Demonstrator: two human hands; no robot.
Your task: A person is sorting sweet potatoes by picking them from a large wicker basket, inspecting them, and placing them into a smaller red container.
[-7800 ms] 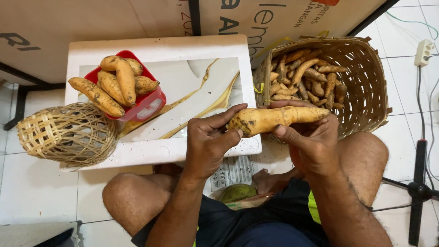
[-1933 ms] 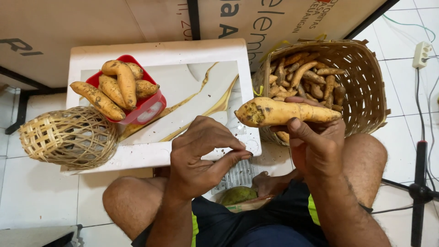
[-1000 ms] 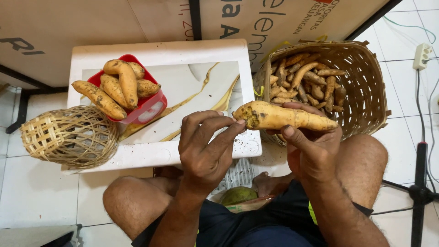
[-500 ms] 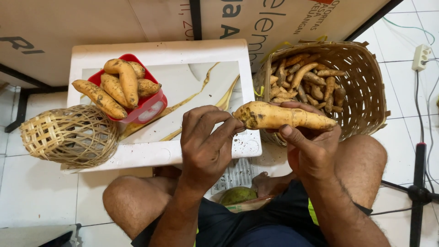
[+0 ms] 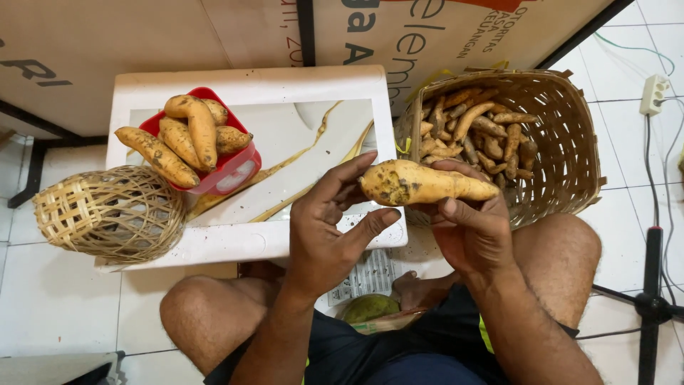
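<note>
The right hand (image 5: pixel 474 232) clamps its fingers on a sweet potato (image 5: pixel 424 184) held above the white surface (image 5: pixel 285 235) beside the big basket (image 5: pixel 563 142), while the left hand (image 5: pixel 331 228), fingers apart, rubs its blunt end clean.

Bare left hand (image 5: pixel 329 235) and right hand (image 5: pixel 474 232), bare hairy forearms, no sleeves, bare knees, dark navy shorts (image 5: pixel 399 356) with bright yellow-green side trim

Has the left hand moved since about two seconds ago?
Yes. The left hand has risen from the white box's near edge and now lies over its lower right corner, fingers beside the blunt end of the sweet potato gripped by the right hand.
</note>
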